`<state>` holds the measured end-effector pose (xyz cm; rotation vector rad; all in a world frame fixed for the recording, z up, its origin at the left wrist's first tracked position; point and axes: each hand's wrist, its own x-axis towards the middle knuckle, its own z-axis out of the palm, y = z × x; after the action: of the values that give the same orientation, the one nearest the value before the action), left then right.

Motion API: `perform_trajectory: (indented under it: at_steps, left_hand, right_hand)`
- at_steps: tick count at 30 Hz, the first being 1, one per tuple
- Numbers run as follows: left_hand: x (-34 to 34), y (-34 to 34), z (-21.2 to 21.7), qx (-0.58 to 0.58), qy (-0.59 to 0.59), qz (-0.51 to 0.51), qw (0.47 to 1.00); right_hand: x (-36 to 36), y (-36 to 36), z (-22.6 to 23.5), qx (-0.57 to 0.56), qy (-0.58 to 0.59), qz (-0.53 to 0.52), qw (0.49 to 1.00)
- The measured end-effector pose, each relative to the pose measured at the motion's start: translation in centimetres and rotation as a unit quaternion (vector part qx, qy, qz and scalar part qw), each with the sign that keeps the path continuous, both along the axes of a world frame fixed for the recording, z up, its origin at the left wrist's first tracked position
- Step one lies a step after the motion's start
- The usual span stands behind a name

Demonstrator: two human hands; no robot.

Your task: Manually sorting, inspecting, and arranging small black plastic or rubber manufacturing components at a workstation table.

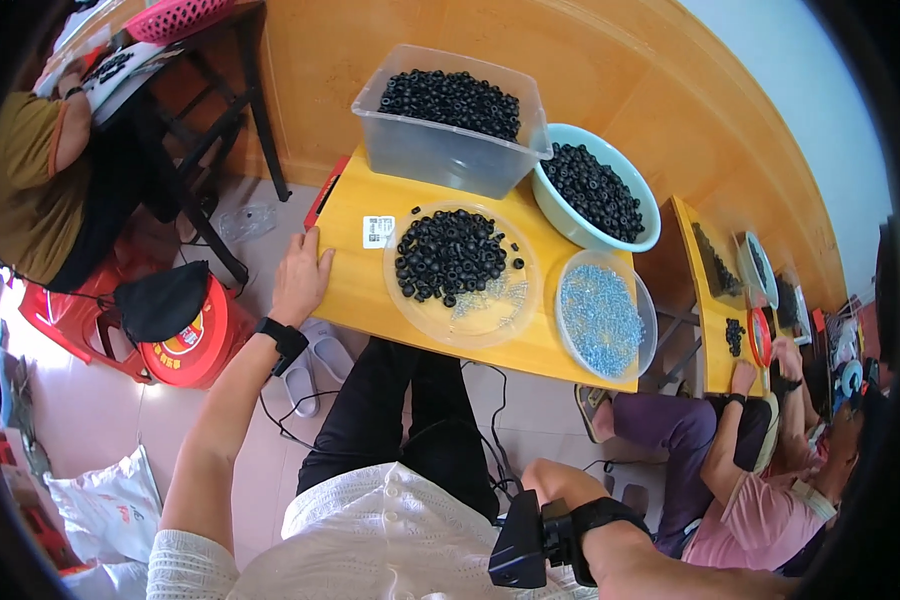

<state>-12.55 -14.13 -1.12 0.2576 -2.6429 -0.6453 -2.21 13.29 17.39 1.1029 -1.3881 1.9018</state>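
My left hand (301, 278) is at the left edge of a small yellow table (355, 290), fingers stretched forward, touching the edge. My right hand (560, 482) is low, in front of my body and away from the table, its fingers hidden from view. Near the table's middle, a round clear plastic lid (425, 325) holds a pile of black beads (445, 255) and some small clear pieces (490, 300). Right of it, a clear round tub (648, 335) holds many small light-blue clear pieces (602, 320).
Behind stand a clear rectangular bin (440, 155) and a light-blue bowl (650, 225), both full of black beads. A white label (378, 232) is on the table. People work at tables on both sides. A red bucket (185, 350) and black cables (495, 430) are on the floor.
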Motion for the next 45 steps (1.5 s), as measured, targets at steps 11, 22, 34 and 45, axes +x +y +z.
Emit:
perform_trajectory:
  at_steps: [11,22,34,45]
  left_hand:
    - [-1.7,0.2,2.8,0.004,0.071,-0.088,0.994]
    - [-9.8,3.7,2.0,0.038,-0.009,-0.260,0.965]
    - [-7.7,5.5,2.9,0.042,-0.007,-0.338,0.940]
    - [-4.5,5.8,1.7,0.121,0.023,-0.316,0.941]
  right_hand:
    - [1.8,0.4,-1.8,-0.056,-0.020,-0.016,0.998]
    - [4.2,-2.4,-9.1,0.194,-0.095,-0.124,0.969]
    - [4.4,-1.7,-12.6,0.260,-0.172,-0.164,0.936]
    - [-6.2,2.1,-14.9,0.375,-0.224,-0.368,0.821]
